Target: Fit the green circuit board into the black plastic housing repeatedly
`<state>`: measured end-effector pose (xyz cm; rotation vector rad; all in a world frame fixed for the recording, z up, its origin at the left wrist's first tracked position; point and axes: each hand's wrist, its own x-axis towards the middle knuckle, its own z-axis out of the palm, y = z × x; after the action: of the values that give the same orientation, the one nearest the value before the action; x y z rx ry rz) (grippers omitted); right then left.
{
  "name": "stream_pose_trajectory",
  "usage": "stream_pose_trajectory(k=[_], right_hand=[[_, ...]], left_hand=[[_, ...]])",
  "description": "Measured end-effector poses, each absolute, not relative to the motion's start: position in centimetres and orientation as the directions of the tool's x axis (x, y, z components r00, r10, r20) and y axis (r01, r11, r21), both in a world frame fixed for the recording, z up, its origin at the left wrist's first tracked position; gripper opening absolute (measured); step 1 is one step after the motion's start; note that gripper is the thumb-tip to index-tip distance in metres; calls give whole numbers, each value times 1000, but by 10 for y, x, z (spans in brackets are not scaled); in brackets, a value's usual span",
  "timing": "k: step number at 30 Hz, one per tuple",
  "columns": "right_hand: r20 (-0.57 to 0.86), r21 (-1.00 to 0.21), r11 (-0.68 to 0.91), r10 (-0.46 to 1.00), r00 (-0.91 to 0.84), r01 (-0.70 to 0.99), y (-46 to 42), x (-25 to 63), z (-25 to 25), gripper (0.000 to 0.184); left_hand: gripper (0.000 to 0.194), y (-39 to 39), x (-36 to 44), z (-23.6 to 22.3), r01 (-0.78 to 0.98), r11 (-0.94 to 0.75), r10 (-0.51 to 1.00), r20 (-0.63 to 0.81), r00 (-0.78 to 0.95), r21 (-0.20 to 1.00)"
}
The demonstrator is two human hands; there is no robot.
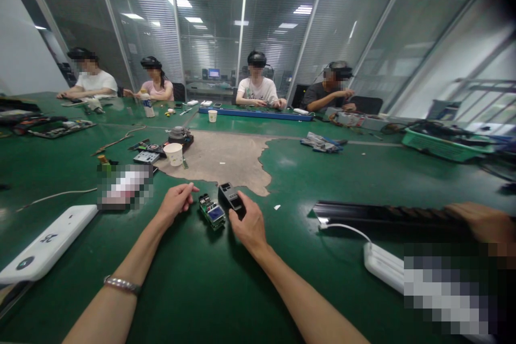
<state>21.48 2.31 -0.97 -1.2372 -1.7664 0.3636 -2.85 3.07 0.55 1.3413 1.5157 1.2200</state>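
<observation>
Head view: a white device [48, 242] is lying off to the left, and a black bar [379, 212] is stretching rightward to another person's hand [475, 220]. A green basket [437, 149] is holding a dark tangle [453, 131]. On the green table [201, 290], a circuit board [212, 214] is resting between the left hand [176, 204] and the right hand [250, 220]. The right is gripping a black casing [228, 196] beside the board; the left is curling inward, and from here I can't tell whether it's holding anything.

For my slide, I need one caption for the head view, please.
At a green table, the right hand holds a black case beside a circuit board, left hand nearby.
</observation>
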Motion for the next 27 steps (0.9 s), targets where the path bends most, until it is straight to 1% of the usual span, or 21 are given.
stream_pose_trajectory(k=[3, 5, 7, 9, 12, 16, 24, 27], right_hand=[[481, -751, 427, 876, -26, 504, 23, 215, -5, 46], [493, -790, 453, 870, -10, 413, 20, 215, 1, 45], [519, -799, 500, 854, -36, 334, 16, 213, 9, 45], [547, -782, 548, 832, -94, 296, 10, 210, 15, 45], [590, -732, 609, 791, -164, 305, 2, 203, 19, 44], [630, -673, 660, 748, -210, 333, -2, 194, 18, 43], [682, -593, 698, 700, -210, 402, -1, 183, 18, 44], [704, -558, 732, 667, -243, 392, -3, 181, 18, 43]], left_hand=[[49, 31, -28, 6, 263, -5, 987, 48, -156, 965], [50, 31, -28, 7, 262, 3, 986, 41, -163, 965], [50, 32, -28, 8, 252, 10, 984, 35, -175, 968], [51, 33, -28, 8, 232, 5, 983, 38, -182, 973], [50, 33, -28, 6, 207, -18, 982, 57, -181, 978], [48, 33, -28, 4, 199, -33, 980, 71, -186, 980], [47, 29, -31, 5, 172, -73, 979, 103, -175, 982], [47, 29, -31, 6, 165, -83, 978, 112, -176, 983]])
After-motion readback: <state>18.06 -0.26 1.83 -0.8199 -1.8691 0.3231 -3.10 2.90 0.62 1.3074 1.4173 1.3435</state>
